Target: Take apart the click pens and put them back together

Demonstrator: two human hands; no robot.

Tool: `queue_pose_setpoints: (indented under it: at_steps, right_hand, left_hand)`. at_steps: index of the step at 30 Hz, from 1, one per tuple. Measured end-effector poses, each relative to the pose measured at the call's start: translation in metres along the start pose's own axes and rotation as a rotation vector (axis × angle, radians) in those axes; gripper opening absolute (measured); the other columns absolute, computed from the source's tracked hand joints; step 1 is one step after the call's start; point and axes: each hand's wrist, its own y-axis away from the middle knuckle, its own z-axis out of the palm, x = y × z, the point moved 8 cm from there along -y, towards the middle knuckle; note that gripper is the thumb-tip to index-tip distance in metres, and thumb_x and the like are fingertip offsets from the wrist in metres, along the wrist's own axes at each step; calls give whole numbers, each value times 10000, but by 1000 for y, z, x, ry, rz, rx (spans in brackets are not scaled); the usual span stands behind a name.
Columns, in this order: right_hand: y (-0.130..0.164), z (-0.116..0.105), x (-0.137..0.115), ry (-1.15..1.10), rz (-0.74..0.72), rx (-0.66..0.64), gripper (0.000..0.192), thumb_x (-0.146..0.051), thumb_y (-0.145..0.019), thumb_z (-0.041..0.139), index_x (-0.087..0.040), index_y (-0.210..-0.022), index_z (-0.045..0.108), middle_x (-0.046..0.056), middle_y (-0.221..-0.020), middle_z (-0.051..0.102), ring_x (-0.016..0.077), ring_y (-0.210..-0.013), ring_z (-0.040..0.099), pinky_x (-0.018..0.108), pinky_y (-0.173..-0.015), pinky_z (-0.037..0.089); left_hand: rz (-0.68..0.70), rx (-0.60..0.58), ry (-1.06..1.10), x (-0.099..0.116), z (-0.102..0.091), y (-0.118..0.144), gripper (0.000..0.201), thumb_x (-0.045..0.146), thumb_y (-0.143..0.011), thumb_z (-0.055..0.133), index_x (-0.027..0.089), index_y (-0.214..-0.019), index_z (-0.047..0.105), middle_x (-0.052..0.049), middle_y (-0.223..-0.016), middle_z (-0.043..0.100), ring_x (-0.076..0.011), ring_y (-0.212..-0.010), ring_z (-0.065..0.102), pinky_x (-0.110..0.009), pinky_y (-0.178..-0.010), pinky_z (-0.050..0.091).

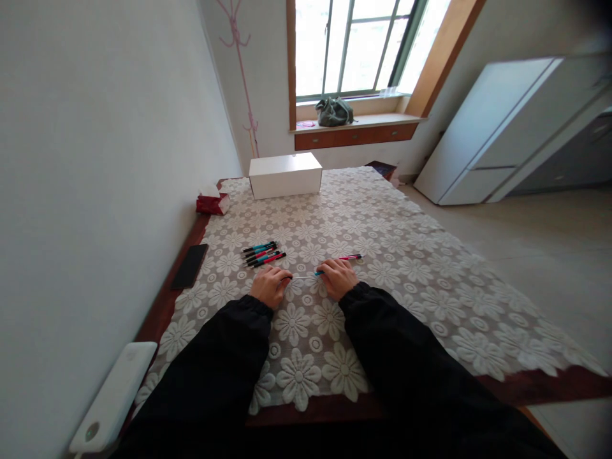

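My left hand is closed in a pinch on a small dark pen part, mostly hidden by the fingertips. My right hand grips a blue pen barrel, of which only a short end shows. Between the two hands runs a thin whitish rod, which looks like a pen refill. Beyond my left hand lie several pens in a loose row, coloured teal, red and black. A red and black pen rests just past my right hand.
A flowered lace cloth covers the table. A white box stands at its far end. Along the left edge are a red tissue pack, a black phone and a white power strip, close to the wall.
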Motion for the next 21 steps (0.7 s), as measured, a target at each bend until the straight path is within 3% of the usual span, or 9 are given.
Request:
queue_pose_setpoints:
  at_steps: [7,13,16,21]
  right_hand:
    - [-1,-3,11,18,26,21,161,-234,-923,569,-219,-984,717,89,-1087,687,268,-1034,554,430,-958,352]
    - [3,-4,-26,-161,-230,11,229,-343,-984,524,-237,-1099,692,72,-1072,689,220,-1012,577,366,-918,400]
    - [6,3,-39,-171,-301,-28,232,-350,-1007,491,-240,-1062,688,63,-988,689,207,-950,580,349,-855,398]
    - [4,8,-31,-145,-214,-36,220,-252,-1002,466,-223,-924,670,61,-908,662,203,-888,557,334,-808,390]
  left_hand:
    - [22,-9,-13,5,-1,1,168,291,-927,580,236,-972,732,-64,-985,717,-234,-950,606,-397,-872,476]
    - [134,-42,78,15,1,1,216,364,-943,589,256,-1038,750,-51,-901,736,-210,-869,616,-366,-854,500]
    - [180,-52,109,18,3,2,220,385,-939,603,264,-1045,752,-44,-890,740,-206,-857,617,-356,-845,510]
    - [150,-61,116,16,4,1,178,359,-925,628,255,-1007,747,-48,-946,741,-209,-890,628,-365,-861,515]
